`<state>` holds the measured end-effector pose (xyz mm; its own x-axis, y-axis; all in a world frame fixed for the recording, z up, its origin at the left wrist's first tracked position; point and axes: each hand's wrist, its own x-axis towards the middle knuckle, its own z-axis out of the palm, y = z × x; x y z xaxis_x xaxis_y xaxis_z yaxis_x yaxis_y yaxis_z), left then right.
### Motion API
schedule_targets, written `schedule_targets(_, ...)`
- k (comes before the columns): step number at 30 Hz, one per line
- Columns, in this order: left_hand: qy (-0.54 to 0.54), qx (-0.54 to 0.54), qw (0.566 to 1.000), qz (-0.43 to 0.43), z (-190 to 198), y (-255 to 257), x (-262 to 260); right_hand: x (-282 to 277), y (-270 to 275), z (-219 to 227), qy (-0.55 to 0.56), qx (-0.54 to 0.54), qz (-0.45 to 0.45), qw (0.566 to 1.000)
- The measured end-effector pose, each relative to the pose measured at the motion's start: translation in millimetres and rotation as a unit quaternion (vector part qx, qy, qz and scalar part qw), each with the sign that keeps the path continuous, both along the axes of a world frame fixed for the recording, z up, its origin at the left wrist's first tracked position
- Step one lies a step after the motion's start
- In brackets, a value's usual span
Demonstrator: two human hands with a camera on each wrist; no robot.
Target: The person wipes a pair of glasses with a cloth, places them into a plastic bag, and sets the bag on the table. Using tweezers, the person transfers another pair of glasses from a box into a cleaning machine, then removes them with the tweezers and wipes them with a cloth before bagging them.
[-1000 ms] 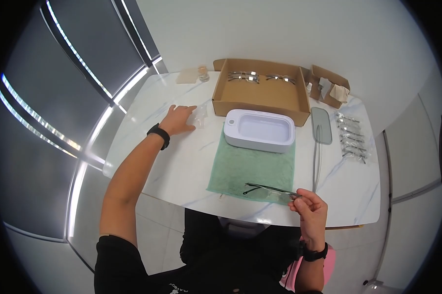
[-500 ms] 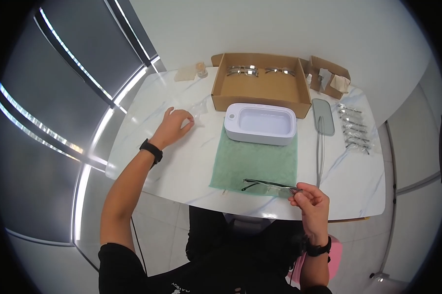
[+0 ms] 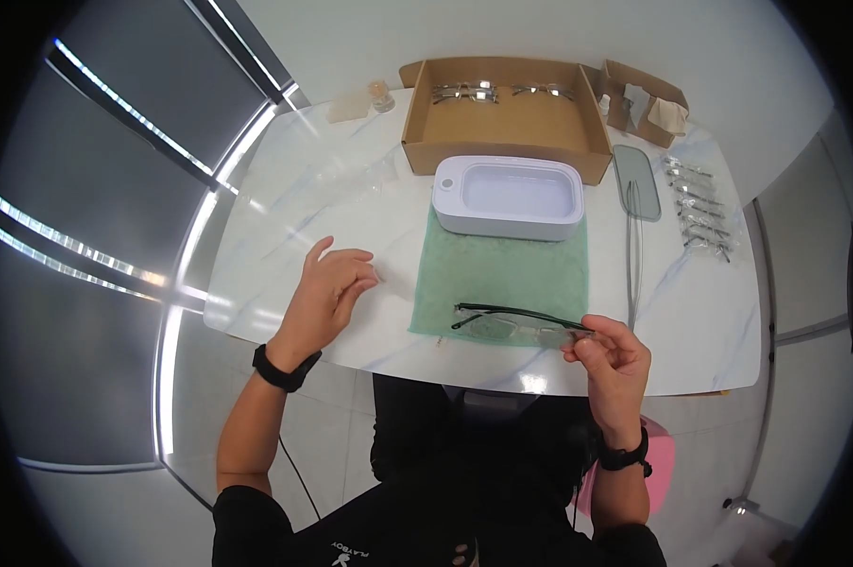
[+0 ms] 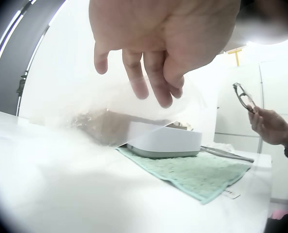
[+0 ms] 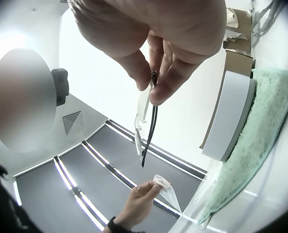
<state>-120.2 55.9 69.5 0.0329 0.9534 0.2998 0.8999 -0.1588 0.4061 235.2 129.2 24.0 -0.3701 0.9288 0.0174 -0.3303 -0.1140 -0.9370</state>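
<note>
- Two hands are at work here: your left hand (image 3: 324,295) and your right hand (image 3: 614,369), both up above the marble-patterned table (image 3: 700,331).
- Your right hand has the glasses (image 3: 523,312) pinched at one end between thumb and fingers, dark arms pointing off to your left!
- And where are they? Up in the air, over the near edge of the green cloth (image 3: 502,274) as the head camera sees it, well clear of the surface in the left wrist view.
- Over to your left hand: thumb and fingers nip a clear plastic bag (image 5: 169,193), which hangs thin and see-through below the fingertips.
- Beyond the glasses, the pale tub (image 3: 510,227) sits on the far part of that cloth, round button at its left end.
- Just behind it, your cardboard box (image 3: 507,156), with more eyewear (image 3: 466,93) lying along its far side.
- Out to your right, long metal tweezers (image 3: 634,255) lie with their tips over a grey tray (image 3: 635,168).
- Farther right again, wrapped spectacles (image 3: 699,208) line up in a row.
- Far left corner: a small glass jar (image 3: 381,97) beside a beige pad (image 3: 348,109).
</note>
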Motion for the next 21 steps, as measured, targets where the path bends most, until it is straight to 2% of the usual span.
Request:
schedule_targets(2,-0.015,-0.013,1.0,-0.012,0,-6,15,-1,-3,1,0.011,0.039,-0.002,0.999)
schedule_targets(8,-0.055,-0.023,0.996,-0.06,4,-9,53,-7,-12,11,-0.005,0.069,-0.02,0.997)
schedule_targets(16,-0.064,0.01,0.997,-0.048,-1,-3,62,-4,-11,10,-0.041,0.086,-0.002,0.995)
schedule_targets(21,-0.085,-0.002,0.993,-0.078,1,-1,68,-1,-7,11,-0.066,0.077,0.015,0.995)
